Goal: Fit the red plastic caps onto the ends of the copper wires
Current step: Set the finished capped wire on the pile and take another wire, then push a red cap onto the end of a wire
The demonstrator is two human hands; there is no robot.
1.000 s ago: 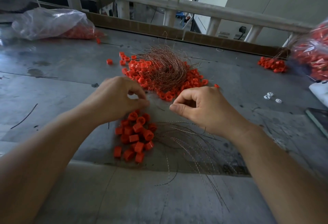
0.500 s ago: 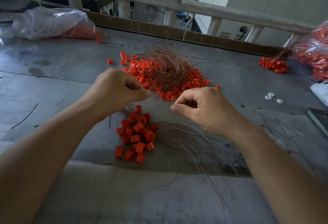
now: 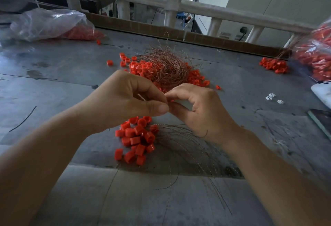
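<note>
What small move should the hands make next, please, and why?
Probably push the red cap onto the wire end: left hand and right hand meet fingertip to fingertip, a sliver of red pinched between them. The wire there is too fine to see.

text: none was legible | labels, brands, numbers, signs: none could be read | far-left plastic bag (image 3: 50,23): no readable print | far-right plastic bag (image 3: 318,55): too blurred to read

Caps (image 3: 138,139) look glossy plastic, wires (image 3: 166,69) bare copper, tabletop (image 3: 53,82) matt grey.
</note>
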